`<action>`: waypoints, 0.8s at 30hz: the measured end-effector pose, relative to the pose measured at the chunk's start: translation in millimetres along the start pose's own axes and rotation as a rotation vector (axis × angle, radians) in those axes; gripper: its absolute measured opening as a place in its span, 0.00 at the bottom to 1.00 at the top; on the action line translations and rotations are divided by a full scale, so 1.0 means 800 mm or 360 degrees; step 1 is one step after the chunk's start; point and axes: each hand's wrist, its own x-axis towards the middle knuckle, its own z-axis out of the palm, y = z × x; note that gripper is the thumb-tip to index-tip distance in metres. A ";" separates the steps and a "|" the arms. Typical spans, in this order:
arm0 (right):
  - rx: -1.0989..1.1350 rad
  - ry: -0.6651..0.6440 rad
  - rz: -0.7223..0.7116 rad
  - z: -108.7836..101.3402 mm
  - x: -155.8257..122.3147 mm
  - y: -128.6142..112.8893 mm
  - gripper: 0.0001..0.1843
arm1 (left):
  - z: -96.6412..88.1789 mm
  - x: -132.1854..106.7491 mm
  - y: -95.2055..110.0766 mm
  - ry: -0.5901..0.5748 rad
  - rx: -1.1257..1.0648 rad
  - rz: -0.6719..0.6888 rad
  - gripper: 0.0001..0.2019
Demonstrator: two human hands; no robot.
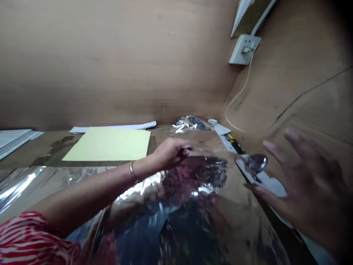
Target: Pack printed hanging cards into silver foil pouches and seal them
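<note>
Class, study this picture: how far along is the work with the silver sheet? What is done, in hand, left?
Done: the silver sheet lies spread over the desk. In hand: the left hand pinches its far edge, while the right hand hovers open by the right edge, blurred. Left: the sheet's middle is wrinkled, and the yellow paper behind lies untouched.

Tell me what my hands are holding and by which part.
The left hand pinches the silver foil sheet at its far edge. The right hand is open, holding nothing.
</note>
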 end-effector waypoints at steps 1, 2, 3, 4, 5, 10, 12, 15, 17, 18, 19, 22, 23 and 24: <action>-0.0028 -0.0100 -0.0163 -0.003 0.001 0.006 0.45 | -0.005 0.002 0.015 0.0039 -0.0090 -0.0043 0.07; 0.0023 -0.0236 -0.0298 -0.003 0.002 0.008 0.45 | -0.009 0.002 0.030 0.0062 -0.0175 -0.0065 0.08; 0.0089 -0.0338 -0.0360 -0.002 0.000 0.008 0.42 | -0.012 0.000 0.045 0.0069 -0.0266 -0.0069 0.08; 0.0163 -0.0325 -0.0341 -0.001 -0.004 0.005 0.36 | -0.013 -0.005 0.058 0.0061 -0.0354 -0.0068 0.07; 0.0252 -0.0273 -0.0276 -0.001 -0.011 0.000 0.27 | -0.014 -0.013 0.069 0.0027 -0.0423 -0.0066 0.06; 0.0539 -0.0050 0.0089 -0.035 -0.088 -0.032 0.05 | 0.010 -0.099 0.101 -0.0259 -0.0209 -0.0031 0.10; 0.0525 -0.0220 0.0079 -0.043 -0.133 -0.038 0.09 | 0.029 -0.139 0.109 -0.0402 -0.0100 0.0058 0.15; 0.0452 -0.0429 0.0065 -0.041 -0.202 -0.035 0.18 | 0.056 -0.181 0.121 -0.0651 -0.0002 0.0220 0.19; 0.0397 -0.0681 0.0142 -0.041 -0.235 -0.026 0.21 | 0.067 -0.194 0.130 -0.0777 0.0073 0.0251 0.22; 0.0390 -0.0827 0.0192 -0.045 -0.245 -0.021 0.23 | 0.070 -0.196 0.135 -0.0824 0.0110 0.0238 0.23; 0.0390 -0.0952 0.0236 -0.050 -0.250 -0.017 0.26 | 0.071 -0.197 0.138 -0.0858 0.0143 0.0216 0.23; 0.0438 -0.1071 0.0349 -0.063 -0.235 -0.016 0.33 | 0.067 -0.196 0.142 -0.0876 0.0198 0.0135 0.23; 0.0451 -0.1040 0.0394 -0.061 -0.225 -0.020 0.30 | 0.066 -0.196 0.141 -0.0865 0.0198 0.0122 0.23; 0.0460 -0.1005 0.0434 -0.056 -0.214 -0.027 0.26 | 0.066 -0.197 0.139 -0.0848 0.0189 0.0125 0.24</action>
